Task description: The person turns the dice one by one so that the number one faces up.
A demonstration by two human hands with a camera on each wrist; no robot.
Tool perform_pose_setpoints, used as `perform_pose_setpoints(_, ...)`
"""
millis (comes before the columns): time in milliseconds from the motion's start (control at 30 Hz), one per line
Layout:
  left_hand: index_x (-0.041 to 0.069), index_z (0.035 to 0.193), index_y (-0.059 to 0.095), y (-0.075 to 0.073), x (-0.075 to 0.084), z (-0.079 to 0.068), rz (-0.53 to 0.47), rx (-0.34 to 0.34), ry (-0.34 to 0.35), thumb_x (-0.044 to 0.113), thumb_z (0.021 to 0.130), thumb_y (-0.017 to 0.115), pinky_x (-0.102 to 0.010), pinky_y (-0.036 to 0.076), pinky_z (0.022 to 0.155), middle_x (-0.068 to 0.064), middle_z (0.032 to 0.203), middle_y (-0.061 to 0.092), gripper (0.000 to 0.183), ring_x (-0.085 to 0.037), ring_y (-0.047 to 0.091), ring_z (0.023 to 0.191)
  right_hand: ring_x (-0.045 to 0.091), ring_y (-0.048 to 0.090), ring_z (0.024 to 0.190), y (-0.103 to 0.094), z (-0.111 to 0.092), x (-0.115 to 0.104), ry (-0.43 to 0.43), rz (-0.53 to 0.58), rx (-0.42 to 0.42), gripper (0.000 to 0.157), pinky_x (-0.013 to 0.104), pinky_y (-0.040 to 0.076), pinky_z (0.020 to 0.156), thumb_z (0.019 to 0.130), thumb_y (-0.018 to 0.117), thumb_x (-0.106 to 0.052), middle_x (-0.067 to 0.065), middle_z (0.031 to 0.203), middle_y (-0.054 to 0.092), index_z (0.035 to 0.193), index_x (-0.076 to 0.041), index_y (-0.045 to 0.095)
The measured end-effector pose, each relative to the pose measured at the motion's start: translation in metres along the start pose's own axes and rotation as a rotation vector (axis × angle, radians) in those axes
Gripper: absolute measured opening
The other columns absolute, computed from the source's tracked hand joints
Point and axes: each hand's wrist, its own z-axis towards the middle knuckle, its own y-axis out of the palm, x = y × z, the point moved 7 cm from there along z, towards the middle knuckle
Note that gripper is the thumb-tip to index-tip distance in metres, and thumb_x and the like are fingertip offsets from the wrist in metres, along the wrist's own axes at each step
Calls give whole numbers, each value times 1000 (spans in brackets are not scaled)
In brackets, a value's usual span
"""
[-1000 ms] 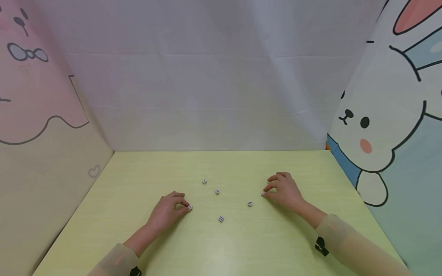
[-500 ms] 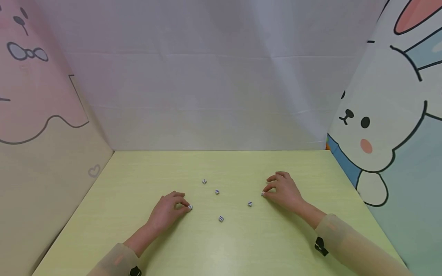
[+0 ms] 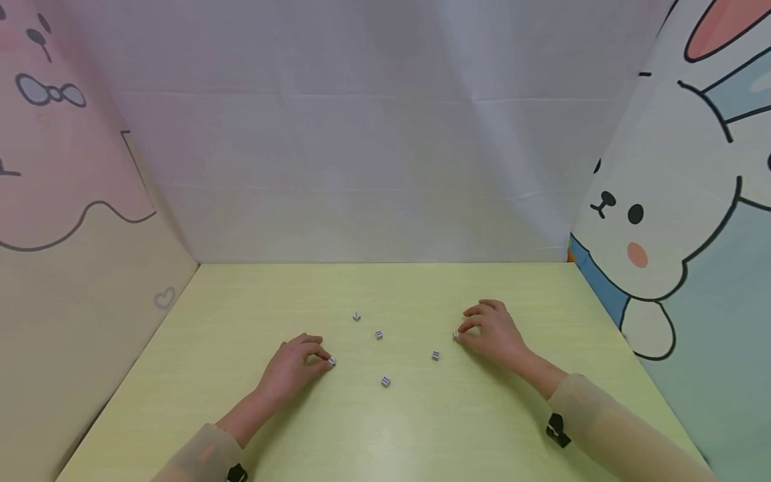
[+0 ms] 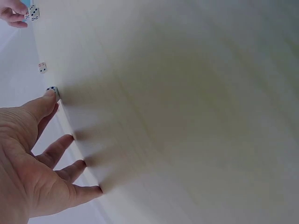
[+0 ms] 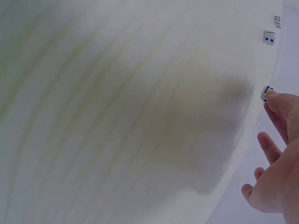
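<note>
Between thumb and index finger, my left hand [image 3: 295, 369] pinches a small white die [image 3: 332, 361] on the left half of the table. In the left wrist view the thumb covers part of that die [image 4: 53, 91], and the other fingertips come down at the table surface. Over on the right, my right hand [image 3: 495, 335] pinches another white die [image 3: 456, 336] by its thumb and index finger. Dark pips show on this die [image 5: 266, 94] in the right wrist view, while the remaining fingers are bent and spread apart. Closest to the right hand lies a loose die [image 3: 436, 355].
Three more dice lie between the hands: a far die [image 3: 357, 316], a middle die [image 3: 379, 335] and a near die [image 3: 385, 381]. The pale yellow table [image 3: 385, 442] ends at a white back curtain [image 3: 373, 167]. Printed panels stand along both sides.
My right hand has shifted slightly to the left and away from me with its die. The left hand and the loose dice stay where they were.
</note>
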Motion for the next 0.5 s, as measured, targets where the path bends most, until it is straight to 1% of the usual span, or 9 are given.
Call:
perform_pose_setpoints(133,18,91,78,1,0,0,-1,1,3,29,91,80,-73,25,112,-14,133,65,11,-41,54,132,45,37,137,-4,0,6,88,196,1,9,62,28,114,89,82,-23,14,127,68,94,-15,82)
perform_pose_setpoints(267,18,90,78,0,0,0,1,0,3,30,90,80,-73,25,112,-13,133,66,12,-41,54,131,44,39,137,-10,-1,6,137,340,7,16,63,22,115,91,79,-24,17,131,66,100,-11,82)
perform_pose_setpoints(333,17,90,78,0,0,1,1,0,2,31,90,80,-73,25,112,-13,132,66,14,-40,54,131,44,42,136,-12,-1,6,146,391,15,19,63,22,115,92,79,-25,18,132,65,103,-9,81)
perform_pose_setpoints(433,17,89,78,0,-1,1,0,-1,0,32,90,80,-73,25,112,-13,132,66,16,-40,54,131,42,47,133,-14,-2,5,158,468,35,22,61,28,114,92,79,-24,21,133,64,105,-6,80)
perform_pose_setpoints(500,17,89,78,1,-1,0,-1,-3,-3,32,91,80,-73,25,112,-13,132,66,15,-40,54,131,41,47,134,-13,-3,6,177,512,38,25,61,30,114,92,79,-25,21,134,63,107,-6,80)
